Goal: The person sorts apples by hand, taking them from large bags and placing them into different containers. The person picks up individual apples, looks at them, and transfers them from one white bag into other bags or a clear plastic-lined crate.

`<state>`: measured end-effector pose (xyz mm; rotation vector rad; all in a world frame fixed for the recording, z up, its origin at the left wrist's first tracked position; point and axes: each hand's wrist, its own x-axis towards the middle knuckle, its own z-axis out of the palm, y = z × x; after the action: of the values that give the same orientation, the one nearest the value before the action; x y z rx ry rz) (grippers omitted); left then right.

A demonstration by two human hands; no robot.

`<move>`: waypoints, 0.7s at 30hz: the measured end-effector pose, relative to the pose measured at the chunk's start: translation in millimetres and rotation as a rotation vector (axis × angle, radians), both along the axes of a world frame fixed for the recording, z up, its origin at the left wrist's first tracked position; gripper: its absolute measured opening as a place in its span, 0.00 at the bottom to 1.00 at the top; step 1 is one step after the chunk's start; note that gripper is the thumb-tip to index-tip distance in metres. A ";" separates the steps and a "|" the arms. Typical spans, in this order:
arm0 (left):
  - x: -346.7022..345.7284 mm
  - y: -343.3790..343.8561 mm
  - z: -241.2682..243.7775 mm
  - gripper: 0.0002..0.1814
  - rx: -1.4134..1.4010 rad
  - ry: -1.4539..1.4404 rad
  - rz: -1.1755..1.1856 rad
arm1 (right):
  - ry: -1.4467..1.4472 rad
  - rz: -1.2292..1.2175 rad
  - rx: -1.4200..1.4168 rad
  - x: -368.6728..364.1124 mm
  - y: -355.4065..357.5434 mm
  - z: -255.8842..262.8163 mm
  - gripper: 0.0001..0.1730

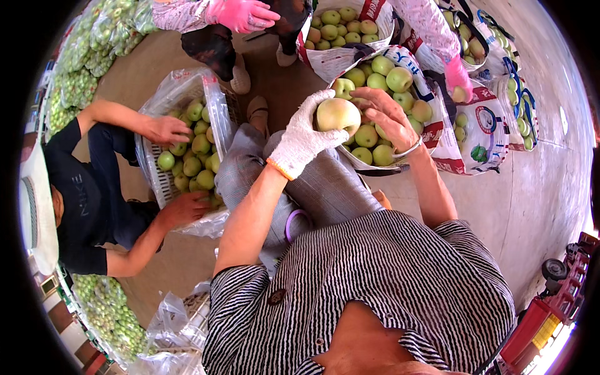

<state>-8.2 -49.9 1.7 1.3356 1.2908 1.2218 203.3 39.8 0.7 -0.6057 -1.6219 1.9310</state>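
My left hand (301, 129), in a white knit glove with an orange cuff edge, holds a pale green-yellow apple (337, 115) above my lap. Beside that apple is my bare right hand (391, 117), a silver bracelet at its wrist; its fingers are spread, and whether they touch the fruit is hard to tell. Below both hands stands a white woven bag (429, 129) full of green apples (399, 79), several with a reddish blush. My knees (323, 180) in grey checked trousers come up to the bag's near side.
At left, a person's hands (171, 131) reach into a plastic-lined crate (157, 180) of apples. Across from me, another person in pink gloves (243, 14) touches a bag (480, 126) at right. More apple bags (347, 54) stand behind. Bagged apples (77, 89) are piled far left.
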 end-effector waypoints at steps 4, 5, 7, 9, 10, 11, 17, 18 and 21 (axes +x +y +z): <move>8.7 1.7 7.2 0.47 0.082 0.325 0.078 | 0.056 0.010 -0.382 -10.5 -24.2 -10.2 0.38; 10.6 1.6 6.7 0.47 0.083 0.352 0.039 | 0.058 -0.043 -0.280 -17.2 -29.3 -27.1 0.36; 12.8 1.3 10.9 0.46 0.088 0.412 -0.028 | 0.020 -0.191 -0.471 -20.7 -27.4 -32.2 0.32; 10.3 3.7 11.8 0.39 -0.182 -0.028 -0.012 | 0.215 -0.231 -0.557 3.4 -11.9 -30.5 0.28; 2.6 8.0 7.1 0.37 -0.194 0.011 0.045 | 0.222 -0.286 -0.594 24.1 -1.4 -24.0 0.29; -4.4 13.3 3.0 0.36 -0.203 0.043 0.098 | 0.246 -0.440 -0.503 51.2 3.6 -20.9 0.29; 25.3 44.7 -10.6 0.27 -0.209 0.881 -0.147 | -0.815 -1.065 0.046 242.1 73.5 -83.7 0.28; 32.9 53.2 -22.6 0.27 -0.286 1.012 -0.245 | -1.088 -1.011 0.074 273.2 80.5 -106.2 0.25; 32.5 57.7 -79.0 0.28 -0.502 1.292 -0.426 | -1.833 -0.163 0.674 271.7 89.2 -122.1 0.17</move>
<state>24.3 7.8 -77.3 1.8951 1.8020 -0.4238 475.0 129.1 -121.4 -2.3439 -2.6645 0.1241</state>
